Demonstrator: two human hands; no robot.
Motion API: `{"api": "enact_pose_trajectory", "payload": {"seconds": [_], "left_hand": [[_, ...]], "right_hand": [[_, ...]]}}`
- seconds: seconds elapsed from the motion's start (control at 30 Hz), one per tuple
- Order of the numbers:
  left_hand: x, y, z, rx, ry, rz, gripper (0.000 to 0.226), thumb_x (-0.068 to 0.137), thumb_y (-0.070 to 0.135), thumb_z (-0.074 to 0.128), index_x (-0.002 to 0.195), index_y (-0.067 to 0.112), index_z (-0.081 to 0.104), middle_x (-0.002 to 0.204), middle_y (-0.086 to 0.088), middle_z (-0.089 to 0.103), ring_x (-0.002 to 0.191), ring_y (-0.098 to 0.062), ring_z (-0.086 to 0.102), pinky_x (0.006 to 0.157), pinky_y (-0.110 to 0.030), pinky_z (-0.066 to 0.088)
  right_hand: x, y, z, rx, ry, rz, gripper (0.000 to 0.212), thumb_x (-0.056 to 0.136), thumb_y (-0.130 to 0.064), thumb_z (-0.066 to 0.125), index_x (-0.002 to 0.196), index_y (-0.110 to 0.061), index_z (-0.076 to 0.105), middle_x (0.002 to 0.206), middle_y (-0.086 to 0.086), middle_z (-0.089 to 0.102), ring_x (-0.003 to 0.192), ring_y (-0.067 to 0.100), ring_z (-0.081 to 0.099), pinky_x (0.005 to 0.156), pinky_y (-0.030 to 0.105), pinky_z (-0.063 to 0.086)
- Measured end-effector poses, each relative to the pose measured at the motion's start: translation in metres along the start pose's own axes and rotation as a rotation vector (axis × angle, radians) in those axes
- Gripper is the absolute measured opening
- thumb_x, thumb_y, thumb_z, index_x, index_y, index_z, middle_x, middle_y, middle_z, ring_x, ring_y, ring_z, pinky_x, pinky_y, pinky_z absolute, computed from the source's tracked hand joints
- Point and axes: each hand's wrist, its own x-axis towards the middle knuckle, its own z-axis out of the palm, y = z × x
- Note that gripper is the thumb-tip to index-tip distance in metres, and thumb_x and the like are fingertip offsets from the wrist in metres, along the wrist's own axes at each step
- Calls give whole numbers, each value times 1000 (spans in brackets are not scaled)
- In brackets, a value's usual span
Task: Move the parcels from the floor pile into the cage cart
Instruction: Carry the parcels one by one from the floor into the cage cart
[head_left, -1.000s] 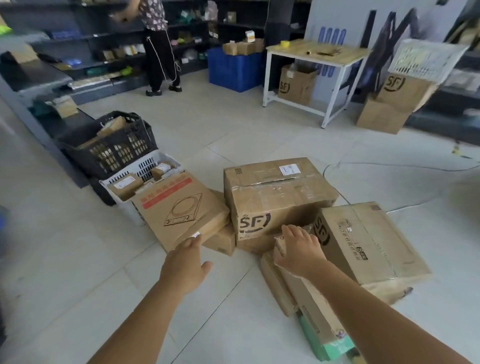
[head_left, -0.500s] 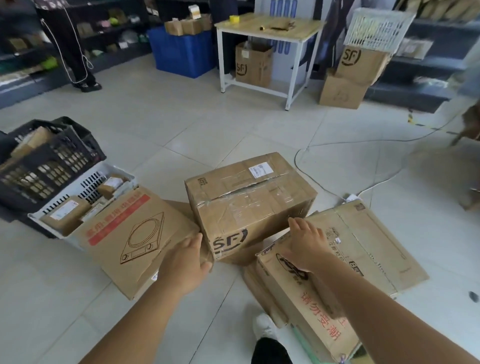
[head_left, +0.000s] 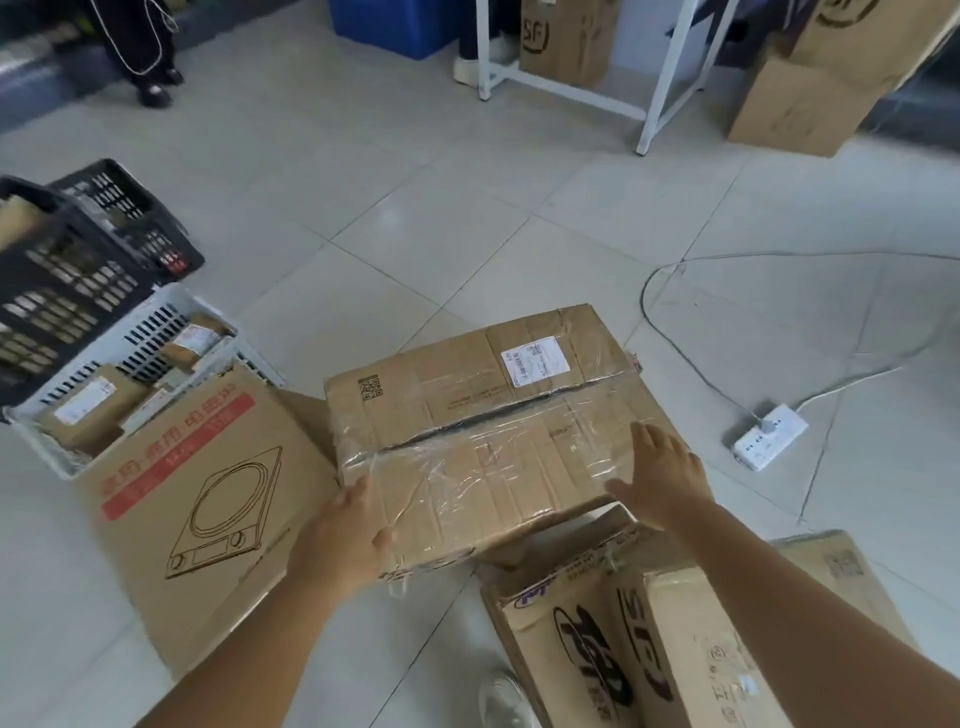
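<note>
Pale tiled floor (head_left: 441, 244), parcel-sorting room; items listed near to far.

Nearest: SF-printed carton (head_left: 691, 654) lying on the floor pile beneath the right forearm, black "SF" lettering legible; further print too blurred to read.

Left hand (head_left: 345, 540): fingers curled round the near-left corner of the taped parcel (head_left: 483, 436), thumb on top. Right hand (head_left: 662, 475): fingers spread and straight, pressed flat on the parcel's right top face, not wrapped. The parcel sits atop the pile, film-wrapped, with a white shipping label (head_left: 535, 360) and a QR code; label text unreadable.

Left of it, touching: flat induction-cooker box (head_left: 202, 499), red band with Chinese characters and a line drawing of a hob.

Beyond: white crate (head_left: 156, 332) holding small labelled packets; black basket (head_left: 67, 280); power strip (head_left: 771, 436) with trailing cord, right.

Far: white counter frame (head_left: 665, 78) over an "SF" box. Cage cart not in view.

Risk, as judged: glossy film under the flat right palm may slip on lifting, dropping the parcel onto the cartons below; the cord could catch a foot.
</note>
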Motion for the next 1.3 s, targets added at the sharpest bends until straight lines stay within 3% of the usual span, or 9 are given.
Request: {"api": "enact_pose_trajectory", "payload": {"seconds": [0.27, 0.5, 0.6, 0.73, 0.83, 1.0, 1.17, 1.3], "left_hand": [[82, -2, 41, -131, -9, -178, 77, 92, 39, 57, 152, 13, 15, 155, -10, 26, 136, -30, 37, 106, -40, 36], [128, -13, 69, -214, -20, -316, 91, 87, 47, 62, 150, 4, 13, 149, -22, 26, 127, -42, 44, 99, -49, 45], [136, -16, 73, -367, -2, -418, 113, 77, 48, 74, 151, 0, 3, 151, -24, 22, 127, -43, 45, 99, -50, 45], [143, -23, 74, -574, 33, -476, 130, 68, 43, 83, 153, 7, -9, 160, -15, 11, 142, -36, 27, 113, -47, 29], [146, -24, 73, -665, 51, -495, 129, 67, 37, 86, 154, 12, -6, 159, -13, 12, 142, -34, 27, 114, -45, 26], [148, -32, 74, -772, 81, -478, 123, 59, 33, 91, 152, 16, 11, 153, -10, 33, 135, -30, 39, 111, -45, 34], [132, -37, 62, -785, 117, -458, 124, 56, 36, 91, 152, 21, 13, 154, -7, 31, 137, -31, 37, 110, -50, 34], [109, -41, 36, -810, 169, -431, 121, 55, 38, 91, 150, 21, 18, 152, -5, 34, 136, -29, 38, 109, -51, 35]], "right_hand": [[115, 30, 34, 42, -62, 101, 92, 88, -51, 63, 154, -10, 13, 159, 9, 24, 144, 31, 27, 115, 47, 28], [169, 46, 59, 166, -105, 167, 121, 73, -70, 67, 154, -10, 0, 154, 12, 23, 140, 36, 29, 113, 49, 29], [188, 54, 64, 246, -131, 201, 123, 62, -63, 80, 150, -16, 8, 146, 16, 32, 131, 40, 39, 108, 56, 37], [205, 63, 68, 380, -158, 232, 114, 60, -44, 90, 144, -19, 18, 135, 19, 36, 121, 42, 43, 103, 58, 42], [209, 62, 70, 424, -99, 259, 116, 56, -42, 91, 145, -18, 21, 132, 18, 38, 120, 41, 43, 102, 59, 42], [203, 61, 63, 488, -80, 259, 115, 49, -43, 92, 141, -19, 28, 128, 14, 41, 119, 37, 44, 98, 58, 45], [184, 59, 42, 514, -59, 256, 125, 31, -57, 84, 138, -23, 30, 125, 9, 43, 117, 35, 46, 95, 58, 48], [157, 50, 9, 519, 11, 217, 112, 49, -45, 91, 140, -18, 32, 128, 12, 44, 119, 37, 45, 99, 60, 44]]}}
